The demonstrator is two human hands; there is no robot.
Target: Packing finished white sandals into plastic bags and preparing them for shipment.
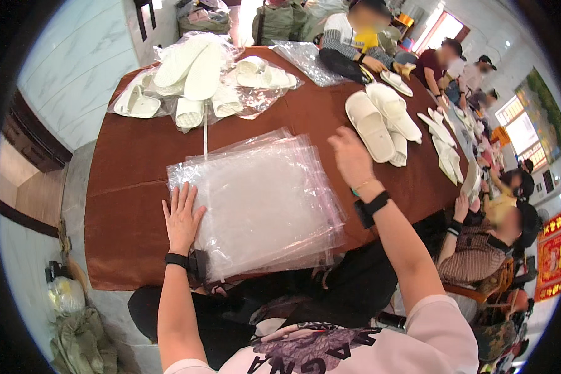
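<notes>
Down on the table point(124, 206), the left hand point(182, 218) lies flat, fingers spread, on the stack of clear plastic bags point(262, 199); the right hand point(352, 159) hovers open, empty, beside its far right corner.

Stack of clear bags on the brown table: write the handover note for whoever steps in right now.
Left hand: flat, palm down, on the left edge of the stack of clear plastic bags, holding nothing.
Right hand: empty, fingers loose, over the brown table, between the stack and the loose white slippers.
Bagged white slippers lie in a heap at the far left.
Done: some slippers are already in bags.
Left: the loose slippers by the right hand are unbagged; no bag is pulled from the stack yet.
</notes>
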